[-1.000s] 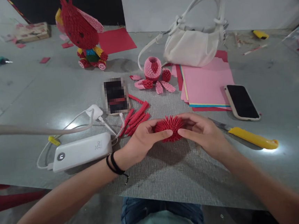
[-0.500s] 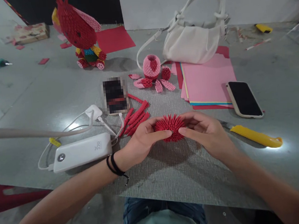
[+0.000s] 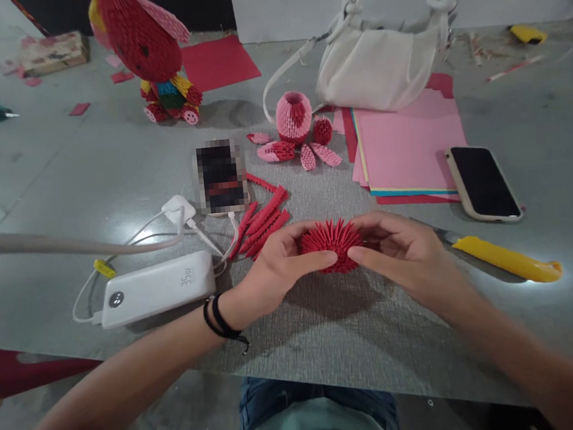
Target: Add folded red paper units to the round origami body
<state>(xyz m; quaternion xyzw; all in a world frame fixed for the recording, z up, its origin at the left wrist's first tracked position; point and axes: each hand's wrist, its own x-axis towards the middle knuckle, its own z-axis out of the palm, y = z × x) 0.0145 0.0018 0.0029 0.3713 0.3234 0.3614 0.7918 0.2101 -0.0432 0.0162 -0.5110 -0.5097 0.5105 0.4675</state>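
Between both hands I hold a round red folded-paper piece (image 3: pixel 333 241) with pointed units fanning outward. My left hand (image 3: pixel 281 261) grips its left side, thumb pressed on the front. My right hand (image 3: pixel 400 248) grips the right side the same way, its thumb close to the other one. The fingers behind the piece are partly hidden. Just beyond my left hand lie strips of folded red paper units (image 3: pixel 267 222). Farther back stand a pink and red paper ball with an opening (image 3: pixel 293 117) and several small paper petals (image 3: pixel 307 157).
A red paper figure (image 3: pixel 149 53) sits at the back left. On the left are a white power bank (image 3: pixel 157 290), cables and a pixelated phone (image 3: pixel 222 177). To the right lie coloured paper sheets (image 3: pixel 411 144), another phone (image 3: pixel 484 183), a yellow cutter (image 3: pixel 508 259); behind, a white handbag (image 3: pixel 379 70).
The view has tilted and shifted slightly, so the tabletop things sit a little higher in the picture. Both hands keep hold of the red paper piece, with hardly any change of grip.
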